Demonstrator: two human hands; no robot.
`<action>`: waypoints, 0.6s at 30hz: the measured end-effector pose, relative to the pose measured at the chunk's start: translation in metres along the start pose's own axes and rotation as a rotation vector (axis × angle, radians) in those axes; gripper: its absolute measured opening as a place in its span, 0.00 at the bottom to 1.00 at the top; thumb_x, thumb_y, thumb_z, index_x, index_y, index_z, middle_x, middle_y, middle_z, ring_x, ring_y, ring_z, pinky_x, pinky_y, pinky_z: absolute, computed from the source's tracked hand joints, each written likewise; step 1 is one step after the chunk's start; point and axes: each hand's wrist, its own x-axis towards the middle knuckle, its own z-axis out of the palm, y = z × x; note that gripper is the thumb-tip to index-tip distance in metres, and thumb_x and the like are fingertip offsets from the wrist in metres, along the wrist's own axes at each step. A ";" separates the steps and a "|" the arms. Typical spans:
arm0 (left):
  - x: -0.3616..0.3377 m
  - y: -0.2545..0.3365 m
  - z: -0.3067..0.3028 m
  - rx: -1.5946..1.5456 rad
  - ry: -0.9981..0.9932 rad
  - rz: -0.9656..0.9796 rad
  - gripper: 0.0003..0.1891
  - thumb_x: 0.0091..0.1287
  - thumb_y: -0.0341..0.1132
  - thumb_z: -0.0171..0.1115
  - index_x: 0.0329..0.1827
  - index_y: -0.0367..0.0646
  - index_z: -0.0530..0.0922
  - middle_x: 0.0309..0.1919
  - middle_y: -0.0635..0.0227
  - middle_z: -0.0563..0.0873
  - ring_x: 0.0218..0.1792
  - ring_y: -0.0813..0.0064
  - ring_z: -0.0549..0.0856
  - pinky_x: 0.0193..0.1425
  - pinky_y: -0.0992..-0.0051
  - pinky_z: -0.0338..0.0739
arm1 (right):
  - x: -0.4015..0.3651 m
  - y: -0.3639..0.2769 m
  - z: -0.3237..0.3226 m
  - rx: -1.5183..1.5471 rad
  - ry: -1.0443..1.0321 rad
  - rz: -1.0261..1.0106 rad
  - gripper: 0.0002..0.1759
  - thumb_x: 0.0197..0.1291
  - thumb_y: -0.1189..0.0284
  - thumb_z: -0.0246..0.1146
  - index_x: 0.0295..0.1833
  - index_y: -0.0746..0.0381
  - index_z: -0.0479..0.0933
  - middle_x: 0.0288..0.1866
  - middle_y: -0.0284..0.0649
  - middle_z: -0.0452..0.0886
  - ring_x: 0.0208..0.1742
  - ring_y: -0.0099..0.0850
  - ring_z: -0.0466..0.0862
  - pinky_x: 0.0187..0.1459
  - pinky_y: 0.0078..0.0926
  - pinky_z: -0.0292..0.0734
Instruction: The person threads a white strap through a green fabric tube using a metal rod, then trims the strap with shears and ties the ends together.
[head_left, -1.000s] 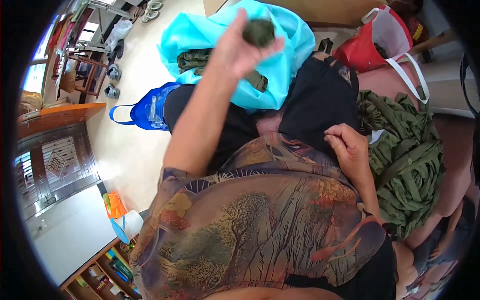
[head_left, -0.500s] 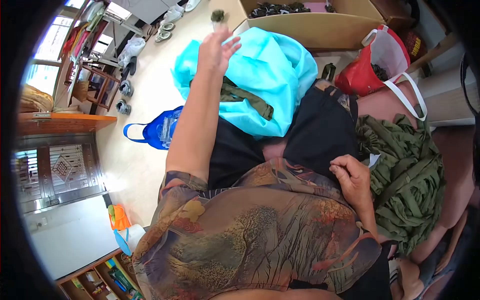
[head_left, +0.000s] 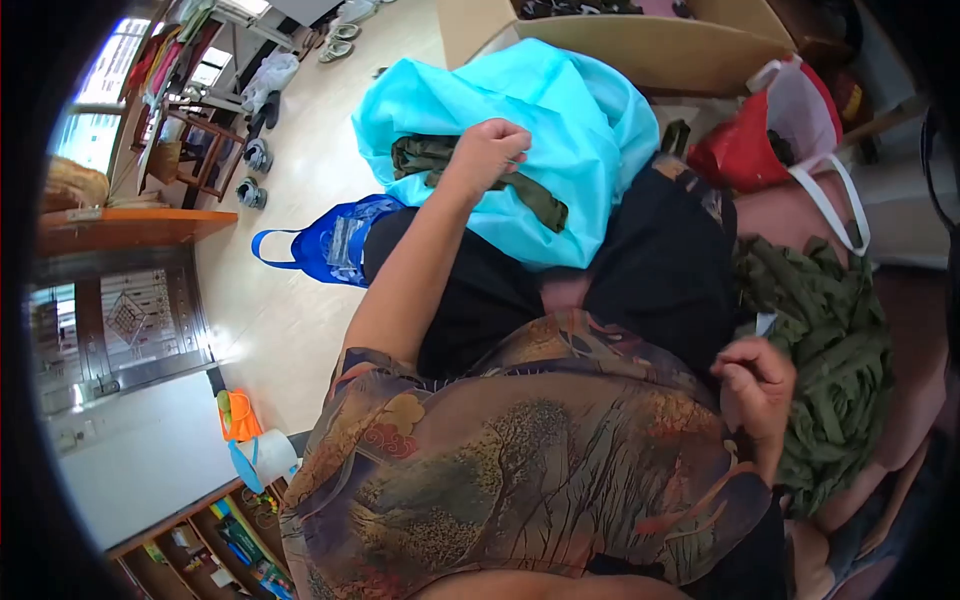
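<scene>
My left hand (head_left: 488,158) is over the cyan cloth (head_left: 590,130), its fingers curled in and nothing visible in them. Below and beside it, dark olive-green fabric pieces (head_left: 540,203) lie on the cloth, which is spread over my knees. My right hand (head_left: 757,390) is at my right side, thumb and fingers bent together. Whether it pinches anything is hidden. Next to it lies a large heap of olive-green fabric strips (head_left: 835,370) with a small white tag showing.
Beyond the cloth stands an open cardboard box (head_left: 690,62) with dark bundles inside. A red bag (head_left: 735,150) with white handles is at the right. A blue bag (head_left: 325,245) lies by my left knee. Shoes (head_left: 252,192) and an orange bucket (head_left: 240,418) are on the left.
A dark green bundle was in the air beyond my open left hand and is no longer there. That hand has come back over the cloth and curled. My right hand has shifted right and down.
</scene>
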 end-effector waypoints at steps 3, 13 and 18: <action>-0.020 0.008 0.023 0.034 -0.033 0.101 0.09 0.67 0.36 0.63 0.41 0.39 0.82 0.36 0.70 0.86 0.36 0.80 0.83 0.42 0.80 0.77 | -0.010 -0.007 -0.030 -0.129 0.100 0.018 0.05 0.63 0.75 0.62 0.38 0.67 0.78 0.31 0.35 0.80 0.32 0.20 0.77 0.33 0.15 0.70; -0.112 0.036 0.172 0.076 -0.583 0.268 0.06 0.66 0.30 0.67 0.42 0.39 0.84 0.31 0.75 0.84 0.30 0.86 0.78 0.36 0.84 0.74 | -0.068 0.060 -0.078 -0.361 0.517 0.103 0.04 0.65 0.78 0.61 0.42 0.66 0.79 0.32 0.29 0.79 0.35 0.16 0.76 0.39 0.15 0.71; -0.126 0.034 0.217 0.219 -0.622 0.479 0.11 0.62 0.32 0.70 0.44 0.36 0.85 0.30 0.74 0.82 0.28 0.85 0.77 0.35 0.81 0.73 | -0.071 0.067 -0.074 -0.459 0.536 -0.001 0.04 0.64 0.79 0.60 0.42 0.66 0.79 0.35 0.32 0.80 0.37 0.19 0.77 0.41 0.17 0.73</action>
